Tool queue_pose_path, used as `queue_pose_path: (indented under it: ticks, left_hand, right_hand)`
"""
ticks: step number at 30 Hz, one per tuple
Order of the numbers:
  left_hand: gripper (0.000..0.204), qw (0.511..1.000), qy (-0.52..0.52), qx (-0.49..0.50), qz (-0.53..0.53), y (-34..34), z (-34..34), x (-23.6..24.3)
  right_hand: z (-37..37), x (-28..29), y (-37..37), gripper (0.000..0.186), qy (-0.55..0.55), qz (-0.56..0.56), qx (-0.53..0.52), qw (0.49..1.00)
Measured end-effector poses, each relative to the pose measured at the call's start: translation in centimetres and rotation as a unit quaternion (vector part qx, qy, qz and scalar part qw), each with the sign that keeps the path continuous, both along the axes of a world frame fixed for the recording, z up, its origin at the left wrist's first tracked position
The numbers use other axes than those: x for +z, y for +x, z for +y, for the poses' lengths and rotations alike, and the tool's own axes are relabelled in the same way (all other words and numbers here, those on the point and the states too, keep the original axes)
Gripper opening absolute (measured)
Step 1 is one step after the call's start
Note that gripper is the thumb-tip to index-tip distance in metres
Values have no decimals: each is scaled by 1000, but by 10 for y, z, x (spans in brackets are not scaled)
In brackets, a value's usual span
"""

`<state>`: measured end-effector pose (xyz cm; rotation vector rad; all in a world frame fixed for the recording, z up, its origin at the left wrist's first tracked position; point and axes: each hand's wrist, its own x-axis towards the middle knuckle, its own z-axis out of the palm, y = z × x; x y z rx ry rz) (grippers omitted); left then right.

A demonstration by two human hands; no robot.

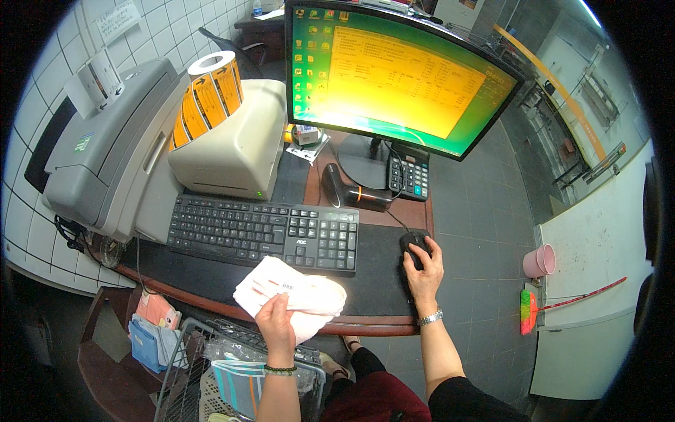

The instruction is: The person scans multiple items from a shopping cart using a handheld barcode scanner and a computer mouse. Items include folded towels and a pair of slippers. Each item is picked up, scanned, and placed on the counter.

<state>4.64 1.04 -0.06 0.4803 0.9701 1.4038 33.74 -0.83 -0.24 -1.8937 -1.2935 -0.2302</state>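
Observation:
My left hand (275, 320) is closed on a folded white cloth (309, 292) with a small printed label on it, at the front edge of the desk just below the black keyboard (264, 232). What the cloth is exactly cannot be made out. My right hand (424, 271) rests over a black computer mouse (415, 246) at the right end of the dark desk mat, thumb and fingers around its sides. Behind the keyboard's right end lies a black handheld barcode scanner (355, 193). A lit monitor (401, 77) with a yellow window stands beyond it.
A beige label printer (228, 151) carries a roll of orange labels (207, 102); a grey printer (112, 141) stands left of it. A calculator (410, 177) sits under the monitor. Below the desk is a wire basket (176, 359) with packaged goods. A pink bucket (540, 261) and broom (529, 309) are at right.

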Motion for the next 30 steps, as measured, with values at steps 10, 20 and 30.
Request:
queue_pose_path:
  ticks: [10,20,30]
  left_hand:
    - [18,1000,7,3,-4,1,0,1]
    - [17,1000,4,-3,1,0,1,3]
    - [19,1000,14,-7,1,-2,1,-1]
  right_hand:
    - [0,1,0,23,-2,22,-12,1000]
    - [2,-1,1,25,13,23,-28,999]
    - [1,0,1,26,-1,35,-48,998]
